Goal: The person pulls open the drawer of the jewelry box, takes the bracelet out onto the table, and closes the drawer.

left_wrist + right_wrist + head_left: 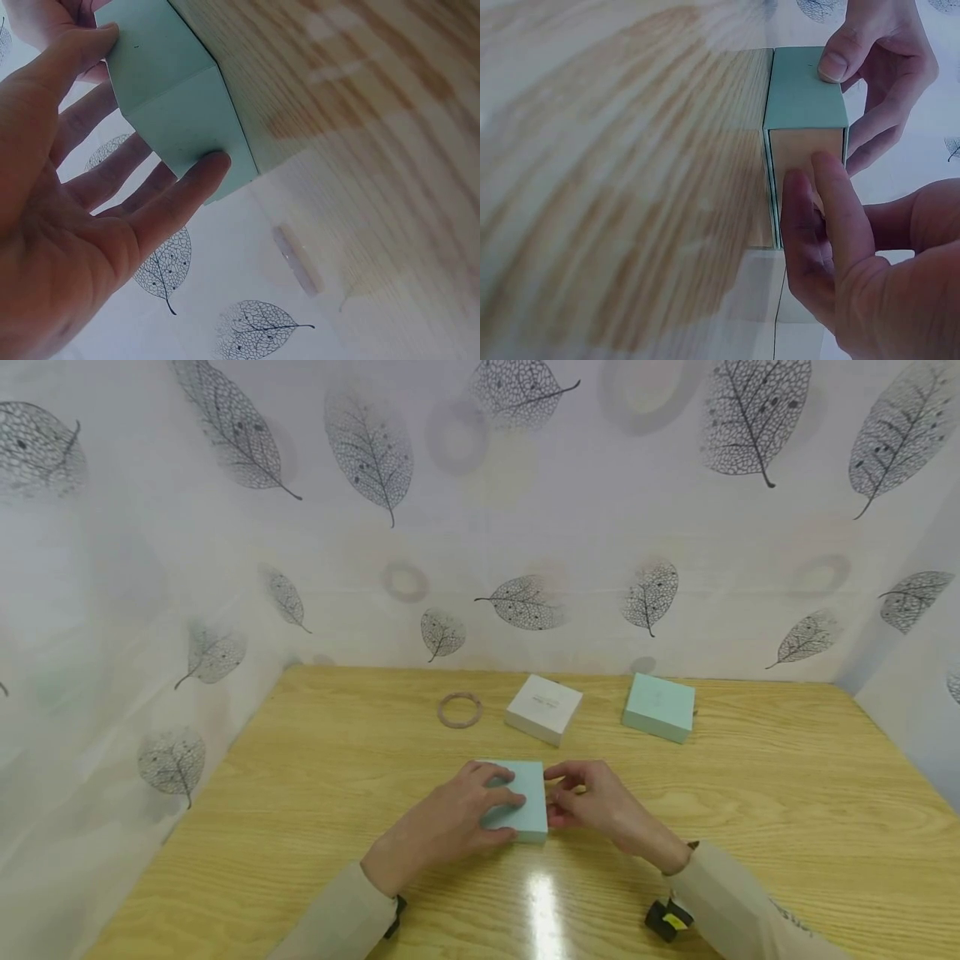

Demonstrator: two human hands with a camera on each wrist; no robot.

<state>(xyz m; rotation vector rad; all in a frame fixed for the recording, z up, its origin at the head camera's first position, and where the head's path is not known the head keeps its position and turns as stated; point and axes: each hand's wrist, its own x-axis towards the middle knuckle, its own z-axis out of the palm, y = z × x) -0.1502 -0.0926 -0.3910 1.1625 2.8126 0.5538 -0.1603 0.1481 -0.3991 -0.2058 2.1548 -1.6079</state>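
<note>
A mint-green box [529,802] lies on the table between the two hands. My left hand [474,806] grips it from the left, fingers spread over its top. In the left wrist view the thumb [105,37] presses the near side and another fingertip [217,163] presses the left end. At the right end my right hand [596,800] has bent fingers against the box. The right wrist view shows two fingertips [825,161] at the box's tan end face [802,142], framed by the green sleeve. Whether they pinch a small pull there is hidden.
Behind the hands, a pinkish ring [459,724], a white box [543,706] and a second mint-green box [660,706] sit on the wood-grain table [337,760]. A leaf-patterned cloth [487,543] hangs along the back and sides.
</note>
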